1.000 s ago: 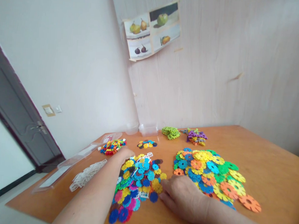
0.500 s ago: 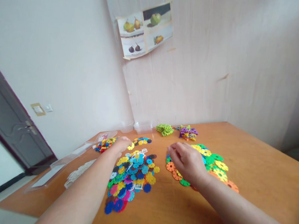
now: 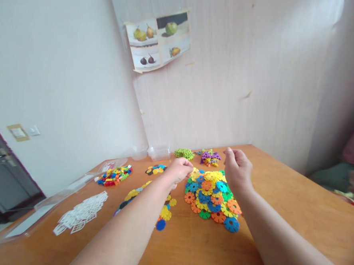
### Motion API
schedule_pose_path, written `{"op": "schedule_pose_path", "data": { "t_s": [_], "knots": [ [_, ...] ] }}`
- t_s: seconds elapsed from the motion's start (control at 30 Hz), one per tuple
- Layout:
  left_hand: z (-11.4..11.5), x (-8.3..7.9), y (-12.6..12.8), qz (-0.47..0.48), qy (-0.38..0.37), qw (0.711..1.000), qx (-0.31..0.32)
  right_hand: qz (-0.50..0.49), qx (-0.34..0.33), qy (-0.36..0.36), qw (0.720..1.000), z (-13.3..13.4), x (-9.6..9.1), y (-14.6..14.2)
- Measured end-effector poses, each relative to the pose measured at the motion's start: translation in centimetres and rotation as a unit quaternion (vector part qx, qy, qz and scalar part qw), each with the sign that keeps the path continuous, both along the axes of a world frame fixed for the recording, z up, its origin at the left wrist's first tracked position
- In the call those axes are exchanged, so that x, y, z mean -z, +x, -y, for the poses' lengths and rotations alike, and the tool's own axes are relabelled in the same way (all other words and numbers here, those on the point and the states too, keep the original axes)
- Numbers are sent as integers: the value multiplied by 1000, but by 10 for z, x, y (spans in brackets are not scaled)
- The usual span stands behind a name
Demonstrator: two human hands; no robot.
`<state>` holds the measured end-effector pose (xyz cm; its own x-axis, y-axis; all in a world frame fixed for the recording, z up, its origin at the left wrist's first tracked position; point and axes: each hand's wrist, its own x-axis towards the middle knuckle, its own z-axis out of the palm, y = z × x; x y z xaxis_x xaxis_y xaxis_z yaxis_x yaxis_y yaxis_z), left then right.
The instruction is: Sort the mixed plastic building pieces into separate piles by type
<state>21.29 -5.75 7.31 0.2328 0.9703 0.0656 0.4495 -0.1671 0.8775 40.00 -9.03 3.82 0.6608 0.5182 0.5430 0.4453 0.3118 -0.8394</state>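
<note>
My left hand [image 3: 179, 170] hovers with its fingers curled in at the left rim of a pile of large coloured flower-shaped discs [image 3: 212, 194]. My right hand [image 3: 237, 168] is raised just above the far right side of that pile, also closed like a loose fist. I cannot see what, if anything, either hand holds. A second pile of smaller coloured discs [image 3: 163, 213] lies under my left forearm and is mostly hidden by it. Everything rests on an orange wooden table [image 3: 295, 211].
Further back lie a green piece pile [image 3: 184, 153], a purple mixed pile [image 3: 209, 157] and a small disc cluster [image 3: 155, 169]. Left are small coloured bricks [image 3: 114, 176], white lattice pieces [image 3: 80, 214], a clear lid [image 3: 65, 191] and clear tubs [image 3: 157, 152] by the wall.
Both hands have moved away from me and to the right, from the smaller disc pile to the large disc pile. The right hand has lifted and closed. The view has swung right.
</note>
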Motion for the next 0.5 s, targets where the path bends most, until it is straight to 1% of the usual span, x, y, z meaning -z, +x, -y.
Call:
{"op": "schedule_pose_path", "data": {
  "t_s": [0.1,0.23,0.3,0.37,0.5],
  "knots": [
    [5,8,26,18,-27,999,9,2,-8,0,1000,-2,2,-1],
    [4,23,50,25,-25,999,34,3,-15,0,1000,-4,5,-3],
    [2,29,55,14,-12,999,38,-7,-16,-3,1000,-7,8,-3],
    [0,32,56,1,3,1000,30,-14,-16,-8,1000,-10,12,-2],
    [-2,30,49,-1,11,1000,14,-22,-19,-20,999,-16,18,0]
  ]
}}
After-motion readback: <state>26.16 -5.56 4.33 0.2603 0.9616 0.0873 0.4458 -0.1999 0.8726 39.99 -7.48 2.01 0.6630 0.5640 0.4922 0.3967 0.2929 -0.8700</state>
